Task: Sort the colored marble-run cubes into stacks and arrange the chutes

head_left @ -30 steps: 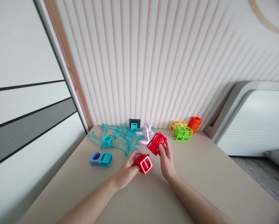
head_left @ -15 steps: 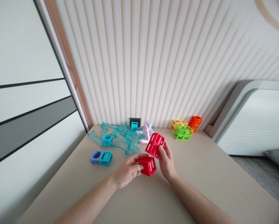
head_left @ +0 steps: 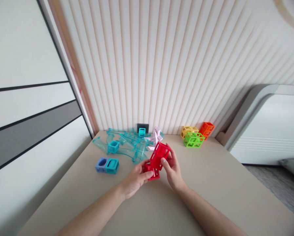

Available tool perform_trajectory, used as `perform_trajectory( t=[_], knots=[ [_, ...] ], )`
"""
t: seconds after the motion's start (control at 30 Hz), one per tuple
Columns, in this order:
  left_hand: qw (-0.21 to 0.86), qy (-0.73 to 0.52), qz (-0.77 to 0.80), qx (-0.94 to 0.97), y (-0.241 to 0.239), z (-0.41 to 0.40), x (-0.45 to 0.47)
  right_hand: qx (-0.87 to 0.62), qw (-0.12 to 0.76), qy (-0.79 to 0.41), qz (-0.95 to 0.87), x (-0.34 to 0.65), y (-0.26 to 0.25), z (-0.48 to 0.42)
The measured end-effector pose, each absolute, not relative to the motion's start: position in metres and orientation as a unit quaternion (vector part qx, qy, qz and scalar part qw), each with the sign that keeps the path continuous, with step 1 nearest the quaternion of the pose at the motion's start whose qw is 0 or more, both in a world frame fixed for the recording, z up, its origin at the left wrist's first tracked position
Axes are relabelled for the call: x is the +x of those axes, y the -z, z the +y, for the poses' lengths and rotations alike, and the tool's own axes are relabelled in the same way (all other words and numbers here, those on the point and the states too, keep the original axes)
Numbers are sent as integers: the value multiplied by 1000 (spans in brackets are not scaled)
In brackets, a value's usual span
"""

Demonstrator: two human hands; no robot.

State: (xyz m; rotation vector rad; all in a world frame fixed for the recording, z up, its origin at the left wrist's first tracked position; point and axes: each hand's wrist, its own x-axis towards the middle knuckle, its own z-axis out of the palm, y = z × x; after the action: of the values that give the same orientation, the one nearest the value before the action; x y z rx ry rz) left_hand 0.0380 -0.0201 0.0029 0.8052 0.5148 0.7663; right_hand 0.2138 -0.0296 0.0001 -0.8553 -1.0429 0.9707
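My left hand [head_left: 135, 178] is closed around a small red open-frame cube [head_left: 151, 172], held just above the beige table [head_left: 210, 183]. My right hand [head_left: 172, 168] grips a longer red frame block [head_left: 159, 154], two cubes long and tilted. Its lower end touches the top of the small cube. My fingers hide part of both red pieces.
A pile of clear teal track pieces [head_left: 127, 146] with teal cubes lies behind my hands. A blue and teal cube pair [head_left: 107, 165] sits at the left. A pale pink piece [head_left: 156, 136], then green [head_left: 193, 140], yellow [head_left: 187, 131] and orange [head_left: 205, 128] frame cubes stand by the ribbed wall.
My right hand has brought the long red block down and left onto the small red cube. My left hand turned the cube and shifted it slightly right; the two pieces now touch.
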Motion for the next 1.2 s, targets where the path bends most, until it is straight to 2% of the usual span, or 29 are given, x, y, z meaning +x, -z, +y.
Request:
perform_trajectory(
  t=[0.27,0.57,0.97,1.2],
  knots=[
    [818,-368,213,388,-1,-19,33,-387,689,-421,-445,219,5,-24],
    [739,-366,292,485,0,-17,32,-380,693,-436,-430,217,6,-24],
    [738,-348,253,519,-1,-17,33,-366,656,-449,-484,211,2,-29],
    [741,-389,249,488,7,-15,34,-376,664,-437,-477,215,5,-24]
  ],
)
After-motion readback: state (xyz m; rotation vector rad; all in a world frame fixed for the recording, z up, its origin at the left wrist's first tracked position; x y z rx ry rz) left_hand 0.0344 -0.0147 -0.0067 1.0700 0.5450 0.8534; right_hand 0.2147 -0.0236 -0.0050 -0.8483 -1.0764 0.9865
